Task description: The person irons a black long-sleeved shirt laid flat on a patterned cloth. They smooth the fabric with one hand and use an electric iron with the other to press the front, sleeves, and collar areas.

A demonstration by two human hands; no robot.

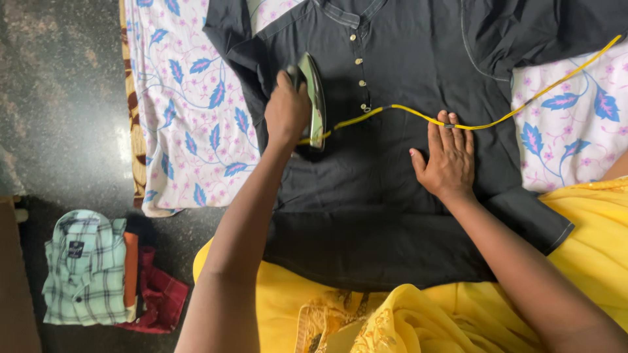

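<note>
Starting at my far left, a folded pale green checked shirt (85, 267) lies on the dark stone floor (59, 98) atop orange and maroon folded cloths (157, 294). Next comes the white bedsheet with blue leaves and pink flowers (183, 98) — spread under the dark navy buttoned cotton top (379, 170). My left hand (286, 112) is closed round the handle of the green-edged electric iron (314, 98), which sits on the top's chest beside the buttons. The iron's yellow cord (497, 121) trails right — under the fingertips of my right hand (448, 160), open and flat on the fabric, holding nothing
</note>
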